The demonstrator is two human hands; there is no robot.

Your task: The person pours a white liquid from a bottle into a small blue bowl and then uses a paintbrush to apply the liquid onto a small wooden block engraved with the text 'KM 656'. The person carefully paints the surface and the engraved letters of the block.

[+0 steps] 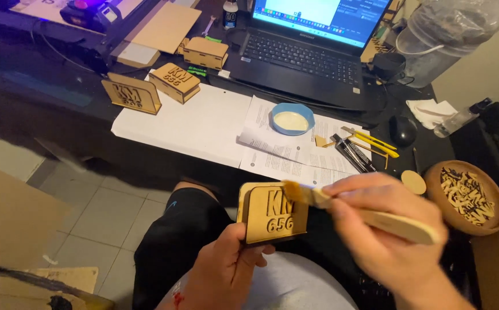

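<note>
My left hand [226, 270] holds a small wooden plaque [272, 212] with raised cut-out characters, upright over my lap. My right hand [390, 235] grips a flat wooden-handled brush [370, 215]; its bristle end touches the plaque's upper right corner. A blue bowl of pale glue [292, 119] sits on printed paper sheets [295, 149] on the desk ahead.
Two similar wooden plaques [131, 93] [174, 81] and a small wooden box [205, 52] stand at the desk's left. An open laptop [307, 51], a mouse [403, 131], markers and a yellow knife [364, 146], and a brown bowl of cut-out pieces [467, 198] lie right.
</note>
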